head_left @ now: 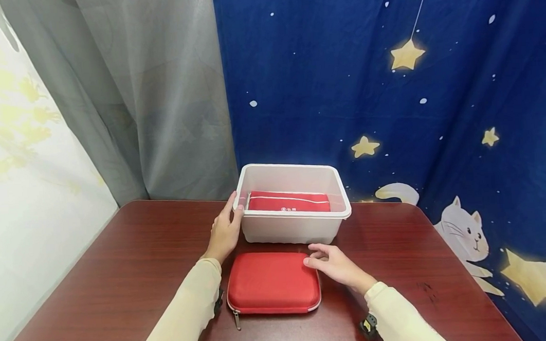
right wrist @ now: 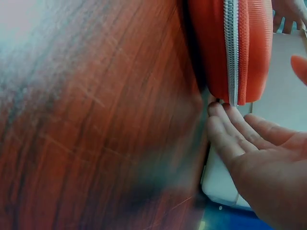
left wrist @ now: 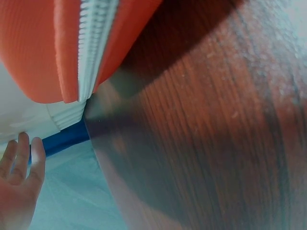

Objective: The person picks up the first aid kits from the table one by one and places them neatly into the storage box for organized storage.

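Note:
A red zippered case (head_left: pixel 274 283) lies flat on the table, its zipper pull hanging at the front left corner. Behind it stands a white plastic bin (head_left: pixel 290 230) with a red pouch (head_left: pixel 298 202) inside, marked with white print and a white line. My left hand (head_left: pixel 224 234) is at the bin's left side, thumb and fingertips at the rim, fingers fairly straight in the left wrist view. Beside the case's back right corner is my right hand (head_left: pixel 337 266). In the right wrist view its extended fingers (right wrist: pixel 230 129) reach right by the end of the case (right wrist: pixel 259 52).
The reddish-brown wooden table (head_left: pixel 157 259) has rounded back corners. A grey curtain (head_left: pixel 176 93) and a blue star-patterned curtain (head_left: pixel 305 76) hang close behind its back edge. Dark bands with small devices (head_left: pixel 368 326) are on both wrists.

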The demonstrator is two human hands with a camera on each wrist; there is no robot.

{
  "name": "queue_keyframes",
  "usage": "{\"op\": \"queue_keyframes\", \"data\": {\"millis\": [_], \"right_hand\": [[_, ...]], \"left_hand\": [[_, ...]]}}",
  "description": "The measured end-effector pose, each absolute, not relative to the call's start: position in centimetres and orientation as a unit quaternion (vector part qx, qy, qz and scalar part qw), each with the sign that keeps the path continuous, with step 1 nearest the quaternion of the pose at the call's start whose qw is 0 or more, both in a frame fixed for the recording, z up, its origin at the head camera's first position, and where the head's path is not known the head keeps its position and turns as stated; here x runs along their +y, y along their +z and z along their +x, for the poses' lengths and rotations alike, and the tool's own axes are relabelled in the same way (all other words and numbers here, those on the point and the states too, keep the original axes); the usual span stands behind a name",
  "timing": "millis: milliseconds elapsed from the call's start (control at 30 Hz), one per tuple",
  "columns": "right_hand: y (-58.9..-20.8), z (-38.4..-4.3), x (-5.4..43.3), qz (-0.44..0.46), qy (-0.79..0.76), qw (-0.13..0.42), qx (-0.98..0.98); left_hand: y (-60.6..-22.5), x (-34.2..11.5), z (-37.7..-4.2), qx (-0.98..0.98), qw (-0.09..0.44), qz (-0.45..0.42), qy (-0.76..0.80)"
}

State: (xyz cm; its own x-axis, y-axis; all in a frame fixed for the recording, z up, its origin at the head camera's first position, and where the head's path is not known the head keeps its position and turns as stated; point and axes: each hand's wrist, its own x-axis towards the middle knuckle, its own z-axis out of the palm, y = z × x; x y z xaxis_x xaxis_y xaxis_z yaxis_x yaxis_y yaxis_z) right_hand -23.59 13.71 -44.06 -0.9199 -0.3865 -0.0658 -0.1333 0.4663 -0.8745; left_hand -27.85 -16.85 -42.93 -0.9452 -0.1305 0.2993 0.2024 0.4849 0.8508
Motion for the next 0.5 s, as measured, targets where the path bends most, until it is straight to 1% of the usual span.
{"op": "queue_keyframes", "data": {"millis": [500], "right_hand": [[-44.45,-23.27,13.48,-0.184,-0.473,0.161,0.846]], "left_hand": [[-43.06,-16.88,-27.91,-0.847,0.166,-0.022,-0.505]]}}
